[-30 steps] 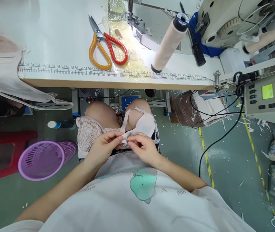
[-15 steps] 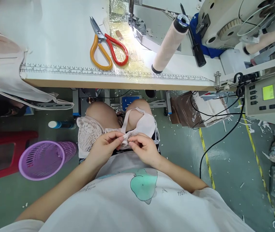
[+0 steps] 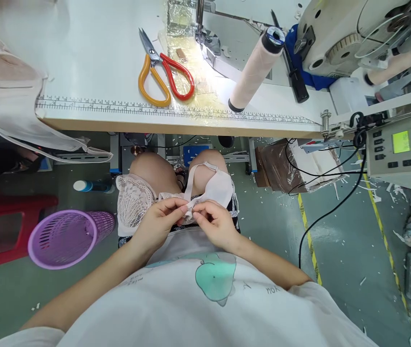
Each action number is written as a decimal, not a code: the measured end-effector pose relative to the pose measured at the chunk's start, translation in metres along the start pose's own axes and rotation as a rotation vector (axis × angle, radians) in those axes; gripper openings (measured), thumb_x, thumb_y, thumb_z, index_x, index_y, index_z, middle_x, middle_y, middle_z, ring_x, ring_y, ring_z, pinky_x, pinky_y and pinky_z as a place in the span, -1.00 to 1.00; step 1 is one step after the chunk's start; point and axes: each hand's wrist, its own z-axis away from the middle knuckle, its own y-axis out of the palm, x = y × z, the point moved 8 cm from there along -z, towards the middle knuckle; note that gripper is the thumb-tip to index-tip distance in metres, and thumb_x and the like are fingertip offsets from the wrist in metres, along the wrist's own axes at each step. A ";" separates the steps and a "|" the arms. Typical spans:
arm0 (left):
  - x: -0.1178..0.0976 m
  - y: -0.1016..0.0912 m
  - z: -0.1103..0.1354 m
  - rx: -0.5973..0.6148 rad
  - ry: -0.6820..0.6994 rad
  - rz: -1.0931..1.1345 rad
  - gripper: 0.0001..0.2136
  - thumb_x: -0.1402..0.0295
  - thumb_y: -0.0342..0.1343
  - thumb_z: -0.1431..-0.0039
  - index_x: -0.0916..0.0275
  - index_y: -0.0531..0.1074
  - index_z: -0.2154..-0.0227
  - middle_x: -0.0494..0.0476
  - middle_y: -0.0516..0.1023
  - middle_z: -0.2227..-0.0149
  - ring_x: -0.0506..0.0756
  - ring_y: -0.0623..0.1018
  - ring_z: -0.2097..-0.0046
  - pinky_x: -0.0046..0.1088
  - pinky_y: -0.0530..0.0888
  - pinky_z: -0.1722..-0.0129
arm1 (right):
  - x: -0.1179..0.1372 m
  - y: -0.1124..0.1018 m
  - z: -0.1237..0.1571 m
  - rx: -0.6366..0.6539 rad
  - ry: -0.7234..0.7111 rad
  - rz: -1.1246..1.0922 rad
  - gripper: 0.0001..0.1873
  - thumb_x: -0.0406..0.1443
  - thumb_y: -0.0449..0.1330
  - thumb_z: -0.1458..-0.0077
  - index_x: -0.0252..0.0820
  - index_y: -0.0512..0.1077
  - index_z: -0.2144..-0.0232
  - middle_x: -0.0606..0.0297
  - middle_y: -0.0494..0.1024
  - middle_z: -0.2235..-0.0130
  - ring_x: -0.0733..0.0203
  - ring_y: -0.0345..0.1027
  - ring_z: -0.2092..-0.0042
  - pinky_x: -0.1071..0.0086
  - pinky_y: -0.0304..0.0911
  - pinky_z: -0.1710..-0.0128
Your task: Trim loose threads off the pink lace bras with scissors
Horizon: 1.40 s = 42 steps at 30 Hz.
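A pale pink bra [image 3: 135, 200] with a lace cup on the left lies across my lap. My left hand [image 3: 160, 220] pinches its middle part between thumb and fingers. Close beside it, my right hand [image 3: 217, 222] pinches the same fabric, fingertips almost meeting the left ones. A thin strap [image 3: 191, 182] loops up over the knee from the gripped spot. The smooth side of the bra [image 3: 220, 188] rests on the right thigh. The exact bit of fabric between the fingertips is too small to make out.
Scissors [image 3: 165, 72] and a thread cone [image 3: 258, 67] are on the white table [image 3: 93, 58], near a sewing machine [image 3: 335, 43]. Light fabric pieces [image 3: 6, 96] hang over its left edge. A control box [image 3: 404, 144] is at right. A purple basket [image 3: 62, 238] stands on the floor.
Both hands keep their pinch on the bra with barely any movement. The view has shifted slightly, so the table items appear a little further right.
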 end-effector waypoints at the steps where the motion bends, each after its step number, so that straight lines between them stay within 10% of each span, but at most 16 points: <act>1: 0.002 0.000 0.000 0.001 -0.017 0.042 -0.90 0.36 0.22 0.19 0.26 0.50 0.55 -0.02 0.41 0.58 -0.08 0.30 0.57 -0.57 0.27 0.57 | 0.000 0.000 0.000 -0.001 -0.004 -0.002 -0.92 -0.34 0.08 0.01 -0.18 0.38 0.45 0.37 0.28 0.54 0.36 0.17 0.49 0.47 0.17 0.47; 17: 0.013 0.007 0.000 0.013 -0.084 0.208 -0.89 0.38 0.25 0.19 0.29 0.50 0.54 0.00 0.41 0.56 -0.09 0.32 0.55 -0.58 0.28 0.53 | -0.003 0.000 0.002 -0.042 -0.036 -0.073 -0.93 -0.36 0.08 0.00 -0.20 0.37 0.45 0.37 0.29 0.51 0.37 0.18 0.46 0.48 0.16 0.43; 42: -0.016 0.005 0.006 -0.013 0.216 -0.283 -0.91 0.38 0.09 0.01 0.26 0.47 0.48 -0.01 0.40 0.55 -0.04 0.35 0.50 -0.54 0.32 0.48 | -0.015 0.005 0.001 -0.006 0.119 -0.210 -0.96 -0.32 0.11 0.05 -0.18 0.34 0.46 0.39 0.30 0.52 0.38 0.19 0.49 0.46 0.20 0.46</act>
